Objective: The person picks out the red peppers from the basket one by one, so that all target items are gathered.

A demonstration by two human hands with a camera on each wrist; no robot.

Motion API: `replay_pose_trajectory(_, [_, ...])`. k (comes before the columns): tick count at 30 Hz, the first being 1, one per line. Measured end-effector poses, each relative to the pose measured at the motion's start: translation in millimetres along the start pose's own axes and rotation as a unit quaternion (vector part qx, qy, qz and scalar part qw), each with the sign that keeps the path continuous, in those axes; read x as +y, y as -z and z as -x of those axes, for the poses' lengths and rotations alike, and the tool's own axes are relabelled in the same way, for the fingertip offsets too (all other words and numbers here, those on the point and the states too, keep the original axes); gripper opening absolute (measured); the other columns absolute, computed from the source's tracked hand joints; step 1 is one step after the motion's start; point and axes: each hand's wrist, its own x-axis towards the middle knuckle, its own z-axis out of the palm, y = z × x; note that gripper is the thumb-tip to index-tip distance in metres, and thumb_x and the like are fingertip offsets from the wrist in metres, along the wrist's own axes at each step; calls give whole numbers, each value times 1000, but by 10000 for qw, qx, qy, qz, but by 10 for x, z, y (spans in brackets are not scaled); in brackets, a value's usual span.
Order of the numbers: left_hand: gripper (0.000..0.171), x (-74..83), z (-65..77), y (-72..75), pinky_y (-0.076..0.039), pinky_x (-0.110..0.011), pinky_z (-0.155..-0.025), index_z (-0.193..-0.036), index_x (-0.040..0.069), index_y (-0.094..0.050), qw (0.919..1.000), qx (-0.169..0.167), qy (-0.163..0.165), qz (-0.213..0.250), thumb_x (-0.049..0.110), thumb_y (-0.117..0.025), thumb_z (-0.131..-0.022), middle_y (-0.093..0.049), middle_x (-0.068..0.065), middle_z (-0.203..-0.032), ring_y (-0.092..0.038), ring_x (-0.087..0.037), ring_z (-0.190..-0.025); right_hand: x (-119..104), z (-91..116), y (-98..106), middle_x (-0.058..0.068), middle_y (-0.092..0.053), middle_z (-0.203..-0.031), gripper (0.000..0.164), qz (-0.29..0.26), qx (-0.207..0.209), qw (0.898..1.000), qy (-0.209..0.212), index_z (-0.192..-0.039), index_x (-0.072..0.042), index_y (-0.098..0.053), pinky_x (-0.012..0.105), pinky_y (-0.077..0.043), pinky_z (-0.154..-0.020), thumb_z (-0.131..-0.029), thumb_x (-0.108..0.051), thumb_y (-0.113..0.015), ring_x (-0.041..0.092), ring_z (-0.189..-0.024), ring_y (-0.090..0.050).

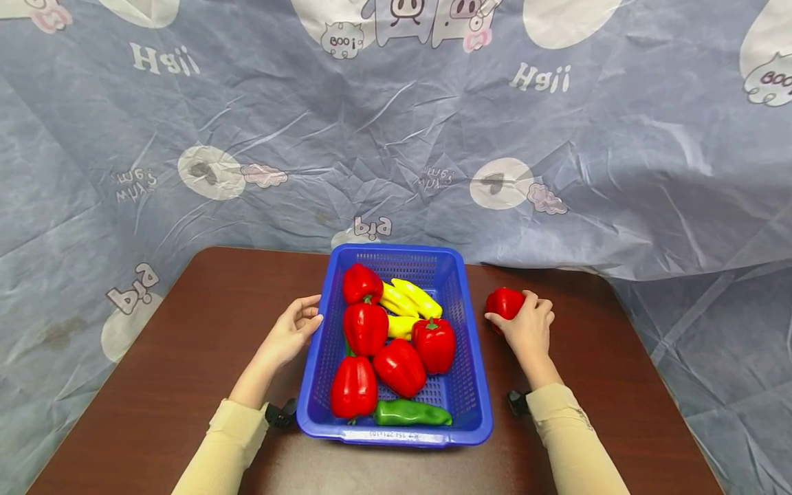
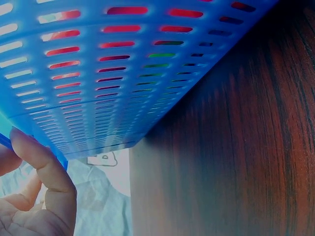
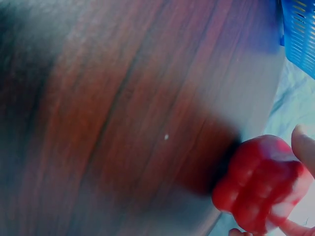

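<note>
"What's on your feed right now?"

"I've got the blue basket (image 1: 396, 435), moulded plastic, walls punched with narrow slots. And there's the left hand (image 1: 291, 333), fingers pinching its left rim!"

"And the right hand (image 1: 531, 331)?"

"Curled round a red pepper (image 1: 504, 302), glossy, blocky and lobed, just right of the basket. From here I see it tucked between thumb and fingers; whether it touches the table (image 1: 619, 385), dark and streaked with wood grain, I can't tell."

"Inside the basket?"

"Five shiny red peppers (image 1: 366, 331), most towards its left and middle; a smooth, tapering green pepper (image 1: 413, 413) along its near wall; slender yellow pieces (image 1: 418, 298) towards its far end. Behind the basket, I'm seeing creased, printed grey cloth (image 1: 383, 148)."
</note>
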Motion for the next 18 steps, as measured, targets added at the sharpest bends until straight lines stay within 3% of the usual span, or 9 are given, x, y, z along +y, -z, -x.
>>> replay_pose_trajectory(9, [48, 11, -12, -6, -53, -23, -70, -146, -3, -36, 10000, 9, 16, -7, 4, -52, -101, -52, -21, -118, -58, -2, -83, -69, 19, 181, 36, -30, -140, 90, -194, -5, 9998, 56, -146, 3, -31, 64, -38, -100, -81, -36, -80, 53, -125, -29])
replay_pose_trajectory(18, [49, 21, -6, 4, -53, -23, -71, -146, -2, -36, 9999, 19, 116, -31, 5, -53, -101, -54, -26, -122, -60, -3, -85, -392, 53, 448, 31, -31, -144, 90, -612, -190, 9977, 220, -149, -1, -30, 61, -33, -105, -84, -43, -75, 50, -130, -29])
